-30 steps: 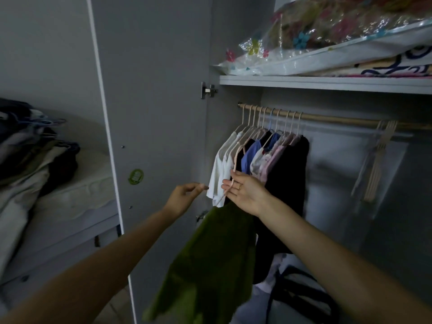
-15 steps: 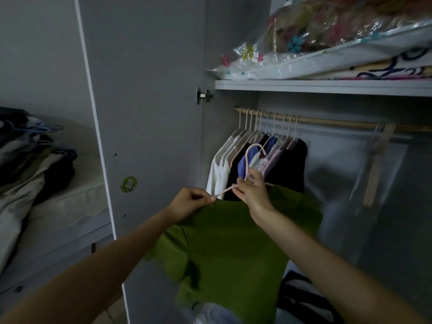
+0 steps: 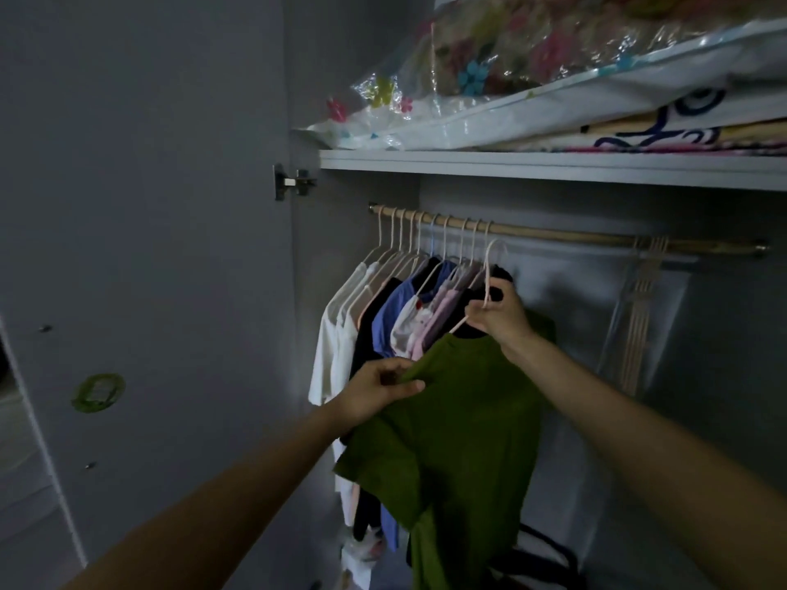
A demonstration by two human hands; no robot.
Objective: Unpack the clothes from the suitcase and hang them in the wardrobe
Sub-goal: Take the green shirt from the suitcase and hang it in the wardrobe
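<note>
A green T-shirt [image 3: 460, 436] hangs on a pale hanger [image 3: 489, 266] in front of the open wardrobe. My right hand [image 3: 498, 313] grips the hanger at the base of its hook, which is raised just below the wooden rail [image 3: 562, 237]. My left hand [image 3: 383, 387] pinches the shirt's left shoulder. Several hung garments [image 3: 396, 308], white, black, blue and pink, fill the rail's left end just behind the green shirt. No suitcase is in view.
The grey wardrobe door [image 3: 149, 249] stands open on the left. A shelf [image 3: 553, 166] above the rail carries bagged bedding [image 3: 553, 78]. Spare empty hangers [image 3: 643, 300] hang at the rail's right end. A dark bag [image 3: 536, 559] lies on the wardrobe floor.
My right hand has lifted the hanger with the green shirt up and to the right, closer to the rail. My left hand still pinches the shirt's shoulder. The view has moved nearer to the wardrobe.
</note>
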